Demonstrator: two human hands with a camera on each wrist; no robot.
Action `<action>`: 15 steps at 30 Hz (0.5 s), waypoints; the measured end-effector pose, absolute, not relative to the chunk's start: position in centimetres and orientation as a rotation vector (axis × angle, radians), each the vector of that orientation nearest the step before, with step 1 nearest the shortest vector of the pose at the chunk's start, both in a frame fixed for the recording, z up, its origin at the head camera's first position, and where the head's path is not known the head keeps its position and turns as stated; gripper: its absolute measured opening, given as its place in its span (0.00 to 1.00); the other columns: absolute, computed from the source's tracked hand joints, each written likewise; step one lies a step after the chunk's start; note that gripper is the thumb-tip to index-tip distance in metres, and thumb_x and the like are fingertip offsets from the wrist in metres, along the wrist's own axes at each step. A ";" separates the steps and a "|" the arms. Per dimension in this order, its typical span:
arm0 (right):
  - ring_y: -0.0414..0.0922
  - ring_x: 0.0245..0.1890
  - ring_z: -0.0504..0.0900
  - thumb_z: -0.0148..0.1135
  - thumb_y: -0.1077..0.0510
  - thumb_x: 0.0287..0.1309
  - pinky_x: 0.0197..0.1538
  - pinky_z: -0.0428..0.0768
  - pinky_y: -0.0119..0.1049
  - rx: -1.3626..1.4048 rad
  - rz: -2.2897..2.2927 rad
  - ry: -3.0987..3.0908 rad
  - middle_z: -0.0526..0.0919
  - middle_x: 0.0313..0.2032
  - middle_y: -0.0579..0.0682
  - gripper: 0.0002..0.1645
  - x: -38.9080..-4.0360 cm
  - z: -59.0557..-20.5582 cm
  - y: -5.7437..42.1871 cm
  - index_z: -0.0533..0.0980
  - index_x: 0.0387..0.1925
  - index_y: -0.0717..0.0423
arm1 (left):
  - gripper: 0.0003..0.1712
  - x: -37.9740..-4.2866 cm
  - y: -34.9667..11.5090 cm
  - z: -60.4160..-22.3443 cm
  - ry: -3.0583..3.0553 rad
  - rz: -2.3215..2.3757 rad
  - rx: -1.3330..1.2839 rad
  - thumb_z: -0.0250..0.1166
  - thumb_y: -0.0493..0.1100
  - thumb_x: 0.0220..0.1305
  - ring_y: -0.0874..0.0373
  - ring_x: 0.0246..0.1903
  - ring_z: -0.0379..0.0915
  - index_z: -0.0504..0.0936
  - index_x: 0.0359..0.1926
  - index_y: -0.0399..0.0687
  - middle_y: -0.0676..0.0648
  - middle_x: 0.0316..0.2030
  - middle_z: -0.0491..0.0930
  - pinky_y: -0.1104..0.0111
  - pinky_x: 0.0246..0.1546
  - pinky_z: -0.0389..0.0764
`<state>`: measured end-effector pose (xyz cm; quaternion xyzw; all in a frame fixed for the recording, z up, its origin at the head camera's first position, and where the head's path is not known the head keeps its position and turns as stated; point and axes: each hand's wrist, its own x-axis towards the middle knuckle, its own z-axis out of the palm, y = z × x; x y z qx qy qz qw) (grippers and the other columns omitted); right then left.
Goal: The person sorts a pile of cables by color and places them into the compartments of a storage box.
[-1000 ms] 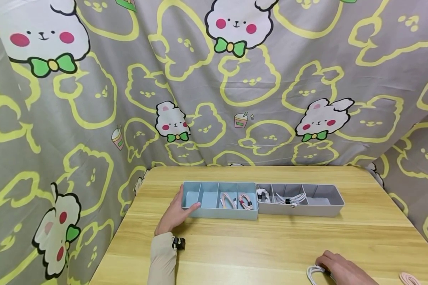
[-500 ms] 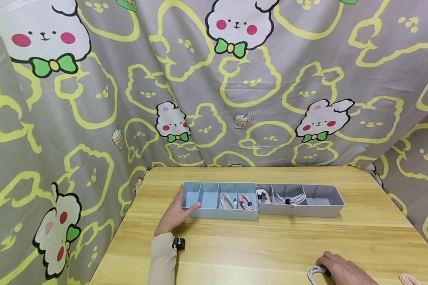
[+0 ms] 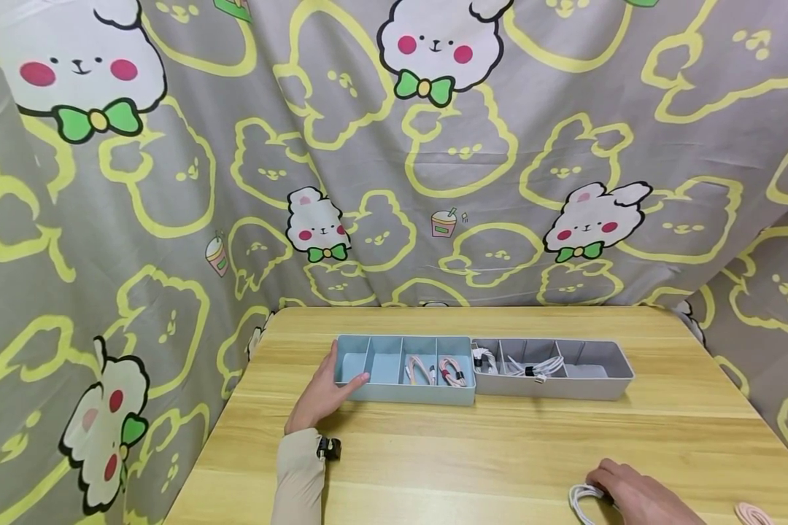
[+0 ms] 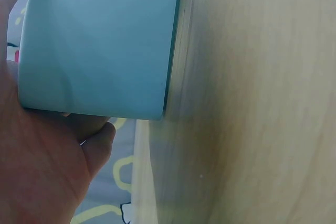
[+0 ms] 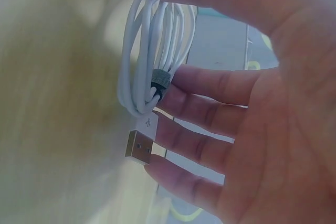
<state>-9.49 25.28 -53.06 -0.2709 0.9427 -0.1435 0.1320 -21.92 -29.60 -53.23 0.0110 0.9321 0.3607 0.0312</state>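
Observation:
At the left end of a light blue divided storage box [image 3: 407, 394], my left hand [image 3: 320, 395] grips the corner, thumb over the front rim and fingers round the end. The left wrist view shows the box's smooth side wall [image 4: 100, 40] against the palm. Low on the right, my right hand [image 3: 640, 496] holds a coiled white USB cable [image 3: 581, 499] close over the table. In the right wrist view, thumb and fingertips are at the coil, which a dark strap [image 5: 160, 81] binds; its metal USB plug [image 5: 139, 147] points downward in that view.
A grey divided box [image 3: 551, 386] butts against the blue one and holds white cables [image 3: 538, 367]. Pink cables [image 3: 453, 372] lie in the blue box's right compartments. Another pink cable [image 3: 753, 513] rests at the table's right front. A patterned curtain [image 3: 381, 146] hangs behind.
My right hand and the white cable have shifted slightly to the right. The left hand and both boxes have stayed in place.

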 end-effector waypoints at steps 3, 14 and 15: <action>0.28 0.36 0.72 0.75 0.28 0.50 0.34 0.79 0.32 -0.808 -0.413 2.750 0.77 0.42 0.39 0.40 -9.5 -52.9 25.5 0.81 0.48 0.56 | 0.70 -21.9 -29.6 -53.3 2.872 1.110 0.032 0.63 0.79 0.60 0.37 0.81 0.46 0.34 0.85 0.54 0.39 0.84 0.43 0.35 0.76 0.57; 0.27 0.36 0.71 0.77 0.27 0.46 0.35 0.79 0.31 -0.767 -0.419 2.745 0.76 0.42 0.38 0.41 -9.9 -52.2 25.6 0.81 0.48 0.54 | 0.70 -22.1 -29.7 -53.8 2.888 1.117 0.058 0.62 0.79 0.61 0.35 0.81 0.46 0.34 0.84 0.52 0.37 0.83 0.44 0.35 0.76 0.57; 0.27 0.36 0.71 0.77 0.27 0.46 0.35 0.79 0.31 -0.776 -0.417 2.755 0.76 0.42 0.38 0.41 -9.9 -52.1 25.6 0.81 0.48 0.54 | 0.70 -22.1 -29.7 -53.8 2.890 1.119 0.061 0.62 0.79 0.61 0.35 0.81 0.46 0.34 0.84 0.52 0.37 0.83 0.44 0.35 0.76 0.57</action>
